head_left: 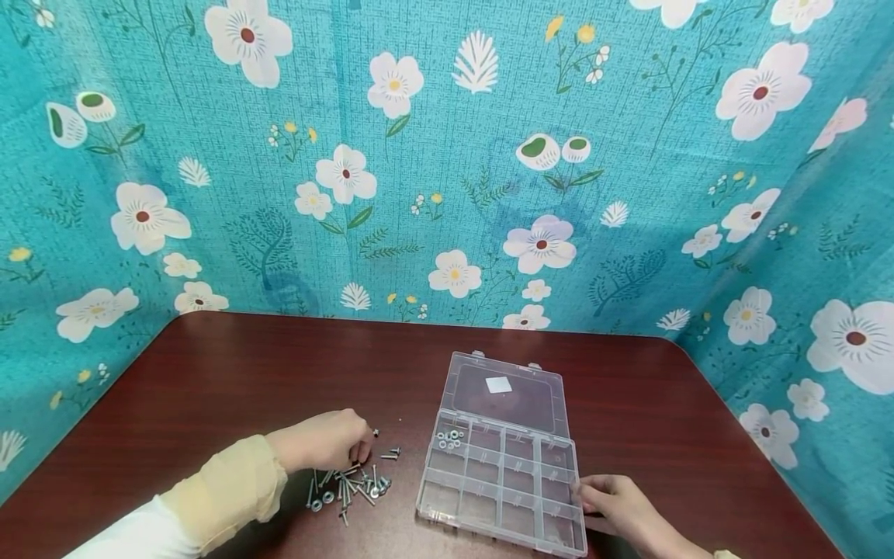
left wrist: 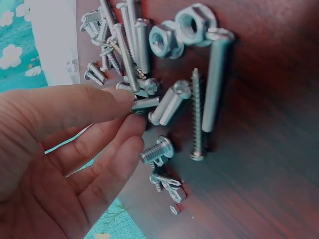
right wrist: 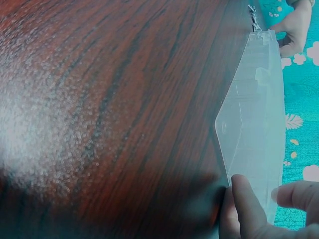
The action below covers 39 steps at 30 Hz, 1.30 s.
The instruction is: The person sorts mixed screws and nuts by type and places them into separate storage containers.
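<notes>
My left hand (head_left: 331, 439) reaches down into a loose pile of screws, bolts and nuts. In the left wrist view, its thumb and index finger pinch a small silver bolt (left wrist: 146, 103) amid the pile. Long screws (left wrist: 197, 117) and two flanged nuts (left wrist: 196, 24) lie just beyond the fingertips. My right hand (head_left: 618, 508) grips the right side of a clear plastic compartment box (head_left: 501, 501), thumb and fingers on its wall. The box lies with its lid (head_left: 506, 396) folded back. Several nuts (head_left: 450, 439) sit in its far-left compartment; part of the right hand is hidden behind the wall.
A dark red-brown wooden table (head_left: 279, 365) carries everything. A couple of small screws (head_left: 392, 454) lie between the pile and the box. A teal floral curtain (head_left: 447, 194) hangs along the table's far and side edges.
</notes>
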Each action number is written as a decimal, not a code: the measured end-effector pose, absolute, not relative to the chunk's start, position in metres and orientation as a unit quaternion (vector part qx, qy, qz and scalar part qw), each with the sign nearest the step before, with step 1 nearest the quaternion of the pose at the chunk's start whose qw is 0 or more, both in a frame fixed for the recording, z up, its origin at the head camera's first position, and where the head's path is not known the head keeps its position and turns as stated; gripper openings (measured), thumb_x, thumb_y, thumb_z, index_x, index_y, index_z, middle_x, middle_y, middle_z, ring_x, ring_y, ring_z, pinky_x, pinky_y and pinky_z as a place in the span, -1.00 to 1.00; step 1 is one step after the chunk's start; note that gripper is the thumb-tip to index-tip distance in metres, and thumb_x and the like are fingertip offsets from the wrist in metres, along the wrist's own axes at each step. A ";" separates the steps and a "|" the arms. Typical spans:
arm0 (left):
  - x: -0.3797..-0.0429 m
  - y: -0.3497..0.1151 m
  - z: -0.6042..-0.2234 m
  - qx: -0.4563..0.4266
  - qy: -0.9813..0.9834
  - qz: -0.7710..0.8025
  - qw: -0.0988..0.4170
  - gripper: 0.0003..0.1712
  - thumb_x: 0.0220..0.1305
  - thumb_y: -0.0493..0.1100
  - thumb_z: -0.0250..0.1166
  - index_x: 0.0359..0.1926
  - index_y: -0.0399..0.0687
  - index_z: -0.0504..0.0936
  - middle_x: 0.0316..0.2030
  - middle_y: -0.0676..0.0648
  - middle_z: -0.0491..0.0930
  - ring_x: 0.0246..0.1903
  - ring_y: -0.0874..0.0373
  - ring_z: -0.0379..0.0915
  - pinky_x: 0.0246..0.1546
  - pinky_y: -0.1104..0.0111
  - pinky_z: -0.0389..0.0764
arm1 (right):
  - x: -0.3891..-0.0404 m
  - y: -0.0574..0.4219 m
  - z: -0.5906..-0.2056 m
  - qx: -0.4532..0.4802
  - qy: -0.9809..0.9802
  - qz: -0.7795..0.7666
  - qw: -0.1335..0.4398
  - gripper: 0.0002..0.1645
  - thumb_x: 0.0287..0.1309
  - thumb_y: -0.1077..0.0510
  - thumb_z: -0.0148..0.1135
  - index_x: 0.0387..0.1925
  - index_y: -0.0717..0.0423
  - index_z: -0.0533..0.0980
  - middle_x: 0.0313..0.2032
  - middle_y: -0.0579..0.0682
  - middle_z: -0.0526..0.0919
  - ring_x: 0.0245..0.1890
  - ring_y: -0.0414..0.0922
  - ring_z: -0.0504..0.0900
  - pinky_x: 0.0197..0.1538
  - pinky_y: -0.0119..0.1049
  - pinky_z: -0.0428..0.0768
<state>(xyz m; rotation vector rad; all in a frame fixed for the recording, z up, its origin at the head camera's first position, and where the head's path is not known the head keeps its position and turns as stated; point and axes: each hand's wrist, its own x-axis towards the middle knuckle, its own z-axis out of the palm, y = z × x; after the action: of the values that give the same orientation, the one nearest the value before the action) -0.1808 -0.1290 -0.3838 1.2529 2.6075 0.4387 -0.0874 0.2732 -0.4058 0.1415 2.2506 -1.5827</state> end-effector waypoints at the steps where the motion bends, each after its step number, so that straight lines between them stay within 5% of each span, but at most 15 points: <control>1: -0.180 -0.130 -0.384 0.425 0.887 0.147 0.108 -0.66 -0.26 -0.57 0.21 -0.59 -0.01 0.60 -0.66 0.13 0.52 -0.62 0.40 0.33 -0.61 0.53 0.42 | -0.087 0.273 -0.406 0.048 0.800 -0.566 0.193 -0.48 0.25 0.24 -0.06 -0.06 0.77 0.25 -0.30 0.04 0.56 -0.27 -0.13 0.55 -0.12 -0.09 0.62; 13: -0.176 -0.127 -0.387 0.391 0.900 0.144 0.124 -0.65 -0.37 -0.58 0.21 -0.63 -0.03 0.48 -0.72 0.18 0.26 -0.65 0.33 0.12 -0.65 0.50 0.28 | -0.086 0.273 -0.406 0.048 0.797 -0.570 0.193 -0.47 0.26 0.23 -0.05 -0.07 0.78 0.25 -0.31 0.03 0.56 -0.27 -0.14 0.55 -0.12 -0.09 0.62; 22: -0.175 -0.124 -0.394 0.430 0.895 0.106 0.053 -0.69 -0.51 -0.43 0.24 -0.67 0.05 0.43 -0.68 0.23 0.30 -0.64 0.34 0.20 -0.66 0.50 0.32 | -0.086 0.274 -0.407 0.055 0.795 -0.571 0.196 -0.47 0.25 0.22 -0.05 -0.06 0.77 0.25 -0.32 0.02 0.54 -0.29 -0.16 0.54 -0.11 -0.09 0.62; 39: -0.186 -0.100 -0.384 0.448 0.873 0.191 0.032 -0.77 -0.27 -0.45 0.22 -0.66 -0.01 0.47 -0.63 0.17 0.27 -0.59 0.35 0.17 -0.60 0.56 0.30 | -0.087 0.273 -0.405 0.052 0.800 -0.566 0.193 -0.47 0.26 0.24 -0.06 -0.06 0.78 0.24 -0.31 0.04 0.54 -0.28 -0.16 0.53 -0.11 -0.10 0.62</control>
<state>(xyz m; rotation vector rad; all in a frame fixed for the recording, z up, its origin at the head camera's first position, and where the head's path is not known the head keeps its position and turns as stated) -0.1863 -0.0996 -0.3838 1.3794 2.6879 0.5875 -0.0872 0.2730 -0.4048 0.1448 2.2441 -1.5877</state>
